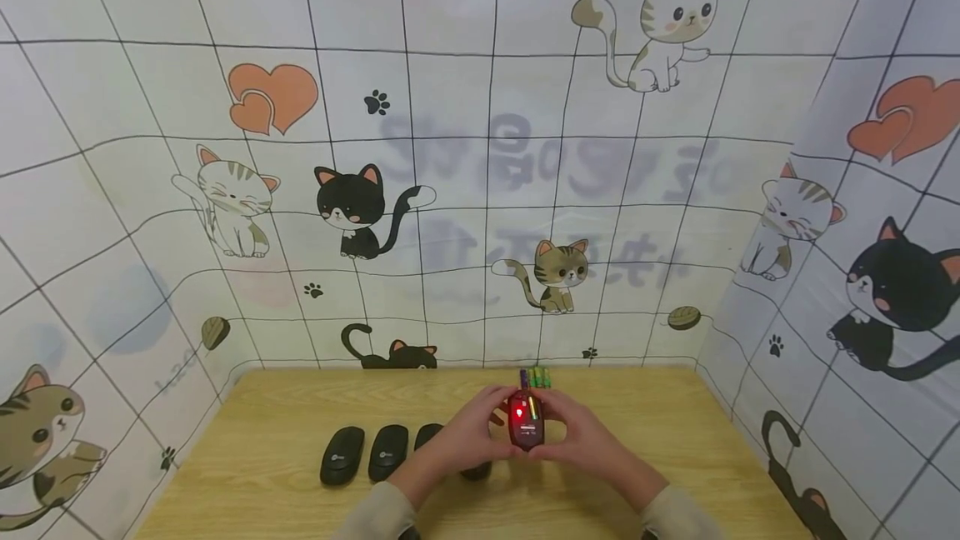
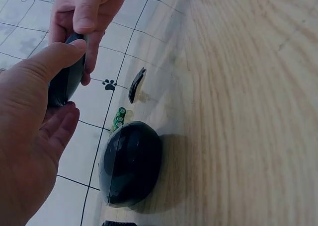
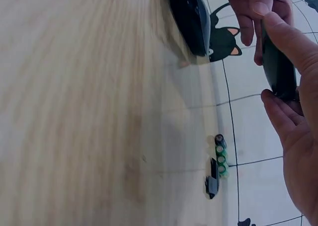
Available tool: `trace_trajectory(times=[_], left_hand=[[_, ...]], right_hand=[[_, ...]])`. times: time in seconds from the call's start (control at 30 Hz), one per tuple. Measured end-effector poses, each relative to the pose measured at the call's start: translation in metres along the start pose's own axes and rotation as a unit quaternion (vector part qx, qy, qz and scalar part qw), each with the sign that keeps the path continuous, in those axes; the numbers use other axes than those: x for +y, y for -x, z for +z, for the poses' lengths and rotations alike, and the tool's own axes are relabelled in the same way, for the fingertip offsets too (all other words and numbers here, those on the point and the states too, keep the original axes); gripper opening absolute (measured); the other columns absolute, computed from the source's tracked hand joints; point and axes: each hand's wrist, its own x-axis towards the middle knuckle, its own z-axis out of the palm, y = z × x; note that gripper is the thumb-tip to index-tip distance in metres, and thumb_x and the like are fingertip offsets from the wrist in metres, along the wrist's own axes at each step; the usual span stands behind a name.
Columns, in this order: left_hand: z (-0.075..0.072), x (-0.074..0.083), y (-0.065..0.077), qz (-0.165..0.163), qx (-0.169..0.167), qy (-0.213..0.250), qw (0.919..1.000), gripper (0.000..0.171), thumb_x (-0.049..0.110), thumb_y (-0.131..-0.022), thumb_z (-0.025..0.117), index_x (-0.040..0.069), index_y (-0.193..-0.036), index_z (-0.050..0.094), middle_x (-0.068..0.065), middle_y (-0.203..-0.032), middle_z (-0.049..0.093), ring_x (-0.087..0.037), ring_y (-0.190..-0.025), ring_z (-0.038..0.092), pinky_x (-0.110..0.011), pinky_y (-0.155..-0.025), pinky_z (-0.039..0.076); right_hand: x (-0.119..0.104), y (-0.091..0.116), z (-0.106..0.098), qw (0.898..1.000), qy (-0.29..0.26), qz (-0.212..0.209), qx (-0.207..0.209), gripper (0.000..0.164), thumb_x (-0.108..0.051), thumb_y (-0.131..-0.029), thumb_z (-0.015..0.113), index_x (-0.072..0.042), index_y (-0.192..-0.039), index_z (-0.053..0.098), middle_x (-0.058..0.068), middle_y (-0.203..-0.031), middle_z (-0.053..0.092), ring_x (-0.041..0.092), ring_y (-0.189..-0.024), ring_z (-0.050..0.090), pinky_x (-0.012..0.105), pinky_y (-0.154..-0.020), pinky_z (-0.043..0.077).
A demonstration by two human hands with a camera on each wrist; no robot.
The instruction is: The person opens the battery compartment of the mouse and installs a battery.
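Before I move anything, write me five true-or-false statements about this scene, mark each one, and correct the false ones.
1. The left hand and right hand together hold one mouse. True.
2. The red light on that mouse is dark. False: it is glowing.
3. Other mice lie on the table to the left of the held one. True.
4. The loose batteries lie at the table's near edge, by the sleeves. False: they lie at the far edge, by the wall covering.
5. The wall covering is plain, with no pictures. False: cats, hearts and paw prints are printed on it.
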Motion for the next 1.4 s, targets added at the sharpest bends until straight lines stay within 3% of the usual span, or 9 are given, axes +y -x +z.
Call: trace_trajectory(times=[0.2, 0.3, 0.53, 0.77, 1.4], left_hand=[[0.003, -0.004, -0.012, 0.005, -0.001, -0.037, 0.9993, 0.091, 0.024, -0.089, 0.097, 0.013, -0.165, 0.048, 0.003, -0.154, 0.054, -0.009, -0.127, 0.061, -0.030, -0.106, 0.057], [0.004, -0.005, -0.018, 0.007, -0.002, -0.058, 0.9983, 0.093, 0.024, -0.089, 0.097, 0.009, -0.166, 0.047, 0.002, -0.154, 0.055, -0.009, -0.128, 0.061, -0.030, -0.105, 0.057], [0.008, -0.006, -0.027, -0.004, -0.003, -0.094, 0.9956, 0.095, 0.026, -0.089, 0.097, 0.011, -0.167, 0.046, 0.000, -0.156, 0.054, -0.011, -0.129, 0.062, -0.029, -0.106, 0.057], [0.013, -0.009, -0.032, -0.029, 0.000, -0.103, 0.9942, 0.094, 0.027, -0.087, 0.099, 0.010, -0.165, 0.049, 0.000, -0.149, 0.055, -0.018, -0.128, 0.065, -0.037, -0.107, 0.058], [0.026, -0.025, -0.054, -0.058, -0.008, -0.187, 0.9806, 0.087, 0.031, -0.081, 0.103, 0.014, -0.154, 0.058, 0.001, -0.132, 0.056, -0.014, -0.115, 0.064, -0.039, -0.107, 0.058]], right_hand=[[0.009, -0.004, -0.009, 0.999, 0.010, 0.014, -0.033, 0.095, -0.027, -0.090, 0.095, -0.007, -0.167, 0.044, 0.013, -0.162, 0.053, 0.034, -0.139, 0.063, 0.040, -0.113, 0.055], [0.015, -0.007, -0.012, 0.999, 0.014, 0.022, -0.041, 0.095, -0.024, -0.089, 0.095, -0.010, -0.167, 0.044, 0.009, -0.160, 0.054, 0.033, -0.141, 0.062, 0.044, -0.115, 0.054], [0.024, -0.010, -0.019, 0.997, 0.052, 0.028, -0.040, 0.091, -0.026, -0.088, 0.097, -0.014, -0.164, 0.049, 0.005, -0.152, 0.058, 0.033, -0.135, 0.066, 0.061, -0.109, 0.057], [0.032, -0.013, -0.020, 0.993, 0.106, 0.030, -0.044, 0.089, -0.028, -0.087, 0.098, -0.008, -0.161, 0.053, 0.004, -0.150, 0.060, 0.030, -0.136, 0.064, 0.057, -0.114, 0.054], [0.057, -0.021, -0.015, 0.987, 0.131, 0.075, -0.052, 0.091, -0.031, -0.080, 0.103, -0.009, -0.156, 0.059, 0.004, -0.146, 0.062, 0.033, -0.139, 0.059, 0.064, -0.120, 0.046]])
